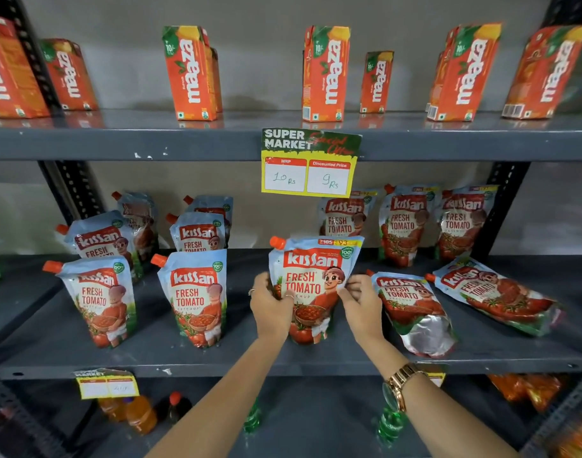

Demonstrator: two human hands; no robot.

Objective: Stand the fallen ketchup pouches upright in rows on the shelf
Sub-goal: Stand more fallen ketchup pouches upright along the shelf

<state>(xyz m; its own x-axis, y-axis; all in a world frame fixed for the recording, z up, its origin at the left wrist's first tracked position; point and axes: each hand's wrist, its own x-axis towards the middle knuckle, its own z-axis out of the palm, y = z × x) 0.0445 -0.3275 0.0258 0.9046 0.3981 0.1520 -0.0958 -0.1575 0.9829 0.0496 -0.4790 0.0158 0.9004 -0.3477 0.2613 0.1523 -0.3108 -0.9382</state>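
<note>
Two hands meet on one ketchup pouch (311,285) at the front middle of the shelf (216,365): the left hand (271,305) and the right hand (362,302) clasp its sides, holding it upright. Two fallen pouches (412,312) and (494,292) lie flat to its right, not yet stood up. Left of it, two front pouches (99,299) and (193,295) stand, with more upright ones in rows behind on both sides; the job looks mostly done

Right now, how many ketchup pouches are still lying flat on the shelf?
2. One fallen pouch lies just right of the right hand; the other fallen pouch lies further right. None seems hidden.
</note>
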